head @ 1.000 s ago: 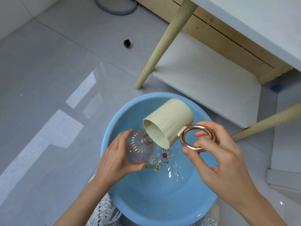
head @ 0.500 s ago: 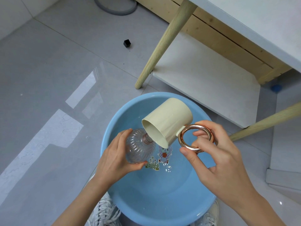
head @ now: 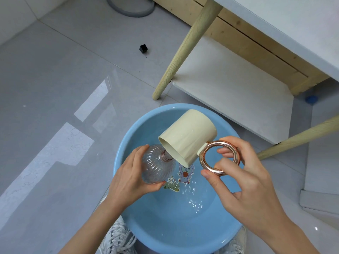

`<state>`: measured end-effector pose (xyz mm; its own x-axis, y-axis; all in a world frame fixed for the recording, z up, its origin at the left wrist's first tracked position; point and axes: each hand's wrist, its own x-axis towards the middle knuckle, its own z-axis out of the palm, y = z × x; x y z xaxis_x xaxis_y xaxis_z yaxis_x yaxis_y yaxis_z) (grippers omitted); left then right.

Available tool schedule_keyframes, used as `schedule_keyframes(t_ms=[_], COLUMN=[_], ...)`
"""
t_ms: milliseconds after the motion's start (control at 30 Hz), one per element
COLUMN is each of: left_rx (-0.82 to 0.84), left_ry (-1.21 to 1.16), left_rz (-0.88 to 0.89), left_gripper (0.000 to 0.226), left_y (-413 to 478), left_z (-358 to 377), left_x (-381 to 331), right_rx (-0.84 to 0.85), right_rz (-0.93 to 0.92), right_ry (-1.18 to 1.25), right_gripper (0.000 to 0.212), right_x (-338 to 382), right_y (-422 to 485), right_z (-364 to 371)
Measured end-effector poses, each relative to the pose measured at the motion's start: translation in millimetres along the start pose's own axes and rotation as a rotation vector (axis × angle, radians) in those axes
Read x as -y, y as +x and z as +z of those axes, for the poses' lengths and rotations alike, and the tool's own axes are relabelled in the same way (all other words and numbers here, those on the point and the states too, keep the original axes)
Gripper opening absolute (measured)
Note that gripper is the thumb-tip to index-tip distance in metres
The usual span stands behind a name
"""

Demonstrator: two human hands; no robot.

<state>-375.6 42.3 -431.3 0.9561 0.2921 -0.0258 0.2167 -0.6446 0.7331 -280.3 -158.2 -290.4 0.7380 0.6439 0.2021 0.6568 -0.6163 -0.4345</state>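
A cream cup [head: 189, 139] with a rose-gold ring handle [head: 220, 158] is tilted mouth-down to the left over a blue basin [head: 128, 136]. My right hand [head: 244, 182] grips the ring handle with fingers through it and the thumb below. My left hand [head: 128, 180] holds a clear ribbed glass bottle [head: 156, 165] on its side. The bottle's copper-coloured neck points into the cup's mouth. Shallow water and a cartoon sticker [head: 185, 173] show on the basin's bottom.
The basin stands on a grey tiled floor between my white sneakers [head: 117, 239]. A wooden-legged table with a white lower shelf [head: 229, 88] stands behind it, one leg [head: 183, 52] near the basin's rim. A small black cube [head: 143, 48] and a grey hose [head: 132, 10] lie farther back.
The cup has shifted slightly left and up, keeping its tilt over the bottle's neck. Both hands keep the same hold.
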Motion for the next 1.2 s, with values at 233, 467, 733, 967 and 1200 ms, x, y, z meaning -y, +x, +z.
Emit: schedule_keyframes(t_ms=[233,467,733,967,1200], left_rx=[0.002,0.002,0.003,0.010,-0.025], left_ry=[0.014,0.025,0.018,0.050,0.067], left_rz=[0.004,-0.005,0.001,0.006,0.038], left_gripper=[0.099,0.097,0.098,0.105,0.102], left_y=[-0.2,-0.4,0.1,-0.4,-0.1], left_z=[0.3,-0.2,0.8,1.4,2.1], left_x=[-0.3,-0.5,0.7,2.4,2.7], right_rx=[-0.001,-0.007,0.001,0.014,-0.048], right_rz=[-0.039,-0.096,-0.139,-0.176,0.024], right_ry=[-0.037,-0.060,-0.084,-0.095,0.142], right_gripper=[0.034,0.035,0.034,0.028,0.022], right_x=[0.5,-0.8,-2.8,-4.3,-10.2], right_y=[-2.8,-5.1,-8.2,-9.1,-6.0], right_z=[-0.4,-0.1,0.7,0.4,4.9])
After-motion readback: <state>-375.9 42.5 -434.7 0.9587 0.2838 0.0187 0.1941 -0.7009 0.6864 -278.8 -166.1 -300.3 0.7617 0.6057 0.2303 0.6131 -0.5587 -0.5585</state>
